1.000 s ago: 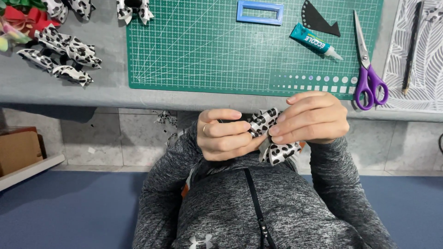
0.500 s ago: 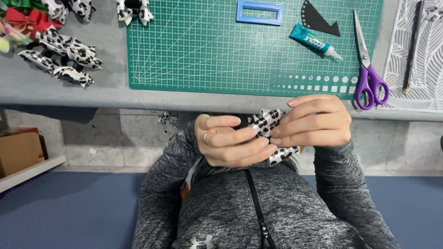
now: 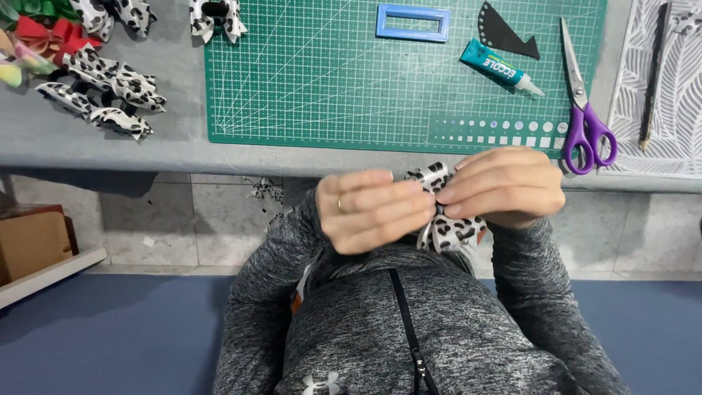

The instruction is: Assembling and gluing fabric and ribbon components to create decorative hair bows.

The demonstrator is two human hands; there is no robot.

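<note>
Head view: both hands were held below the desk's (image 3: 88,150) near edge, over the person's lap, working a black-and-white spotted ribbon bow (image 3: 446,219). Left hand (image 3: 373,211), ring on one finger, had its fingers (image 3: 409,199) together and clamped on the bow's left side; right hand (image 3: 504,186) had its fingers (image 3: 457,192) pinched on the bow's upper middle. Fingertips of the two hands met almost tip to tip at the bow's centre, so the bow sat directly between them, touching both, neither hand clearly nearer. Bow's long axis ran roughly top to bottom in the picture: a loop showed above the fingers, tails hung below the right hand against the grey zip top. Most of the bow was hidden by the hands; knot state cannot be told. On the desk: green cutting mat (image 3: 329,88) at centre; blue rectangular frame (image 3: 413,22) near the mat's far edge; teal glue tube (image 3: 497,67) and a black wedge-shaped piece (image 3: 504,33) toward the mat's far right corner; purple-handled scissors (image 3: 585,110) just off the mat's right edge; finished spotted bows (image 3: 102,91) piled by the desk's left end, one more bow (image 3: 216,16) at the mat's far left corner.
</note>
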